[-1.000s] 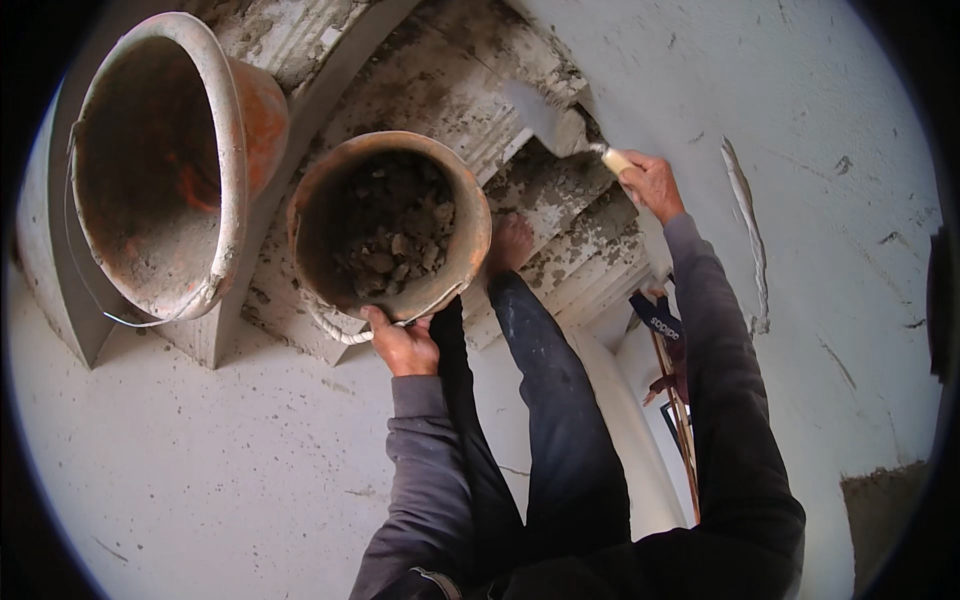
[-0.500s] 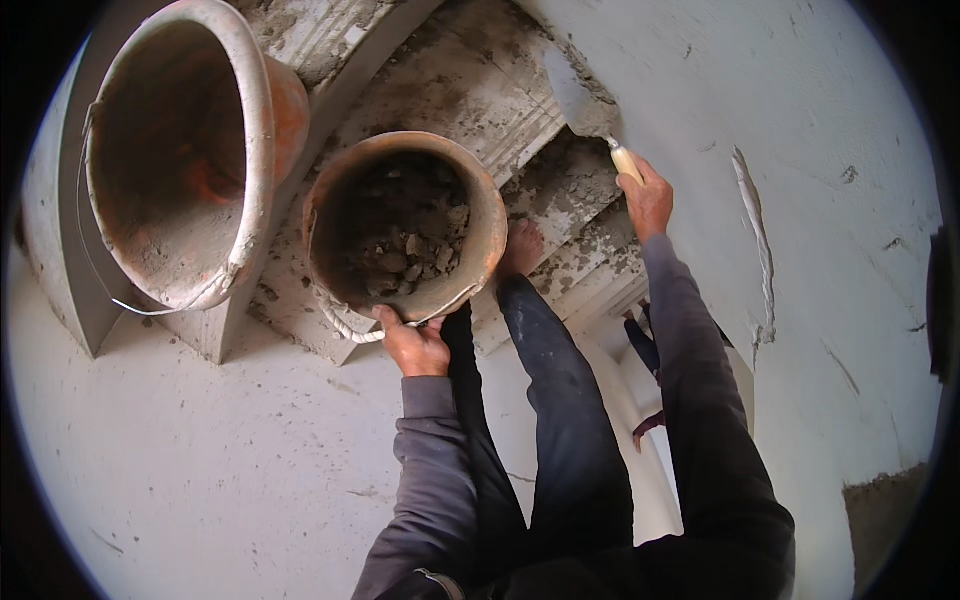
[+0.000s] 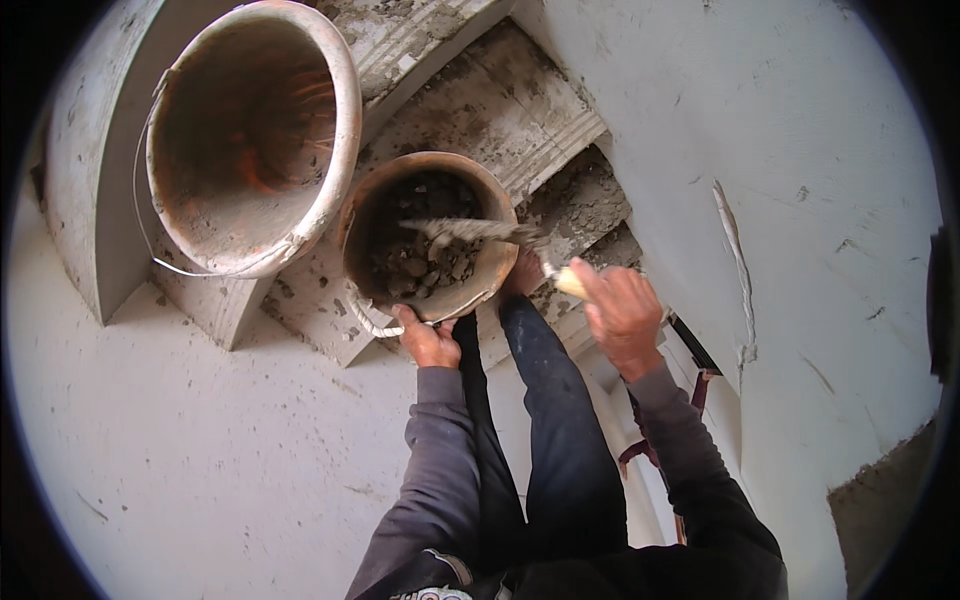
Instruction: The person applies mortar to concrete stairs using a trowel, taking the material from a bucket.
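Observation:
My right hand (image 3: 624, 312) is closed round the pale wooden handle of a trowel (image 3: 470, 230). The trowel's blade, smeared by motion, reaches over the opening of the smaller bucket (image 3: 500, 195). Grey lumps of rubble (image 3: 428, 268) lie inside that bucket. My left hand (image 3: 430, 338) grips the bucket's near rim, thumb on top, beside the rope-wrapped part of its wire handle (image 3: 368, 318). The bucket's mouth is tilted toward me, and its base is hidden.
A larger orange bucket (image 3: 345, 110) with a wire handle stands on the stairs at upper left. Mortar-spattered steps (image 3: 480, 110) run beneath the smaller bucket. At right rises a pale plastered wall (image 3: 820, 200). My bare foot (image 3: 524, 272) stands on a step. Part of another person (image 3: 640, 455) shows below.
My right hand has swung the trowel from the wall-side corner of the steps leftward and down over the smaller bucket. My left hand keeps its grip; the view has shifted slightly.

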A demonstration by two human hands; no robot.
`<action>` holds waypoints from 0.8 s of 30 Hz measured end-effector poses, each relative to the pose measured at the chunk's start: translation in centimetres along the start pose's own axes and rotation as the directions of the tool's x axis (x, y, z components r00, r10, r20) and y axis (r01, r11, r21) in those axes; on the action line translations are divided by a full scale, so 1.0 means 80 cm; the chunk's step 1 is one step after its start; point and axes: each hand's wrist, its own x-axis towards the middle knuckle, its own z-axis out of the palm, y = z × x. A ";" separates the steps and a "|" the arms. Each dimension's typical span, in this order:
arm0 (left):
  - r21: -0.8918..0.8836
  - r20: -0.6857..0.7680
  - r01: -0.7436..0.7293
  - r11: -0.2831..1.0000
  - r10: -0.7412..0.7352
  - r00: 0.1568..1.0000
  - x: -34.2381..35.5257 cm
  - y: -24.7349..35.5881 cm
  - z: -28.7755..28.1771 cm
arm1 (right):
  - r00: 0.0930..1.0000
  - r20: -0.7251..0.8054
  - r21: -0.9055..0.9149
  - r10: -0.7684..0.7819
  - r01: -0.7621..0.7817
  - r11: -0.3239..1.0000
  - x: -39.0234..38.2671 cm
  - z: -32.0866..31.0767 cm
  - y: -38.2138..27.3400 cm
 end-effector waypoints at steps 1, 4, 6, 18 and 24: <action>-0.005 -0.003 -0.006 1.000 0.006 1.000 0.001 0.001 -0.004 | 1.000 -0.001 0.005 -0.006 0.006 1.000 0.002 0.002 -0.009; -0.030 0.091 0.015 0.999 -0.012 0.996 -0.001 0.004 -0.011 | 0.997 -0.055 0.070 0.054 -0.050 0.996 0.005 0.006 -0.023; 0.018 0.105 0.006 1.000 -0.008 0.994 -0.004 0.005 -0.010 | 0.976 -0.010 0.203 0.217 -0.211 0.956 0.005 0.004 -0.023; 0.299 0.160 -0.102 0.949 0.055 0.986 -0.017 0.061 -0.034 | 0.485 0.546 0.635 0.683 -0.771 0.040 -0.074 0.014 -0.007; 0.372 0.262 -0.056 0.926 -0.047 0.964 0.009 0.088 -0.045 | 0.328 0.533 0.510 0.780 -0.860 0.013 -0.210 0.044 -0.018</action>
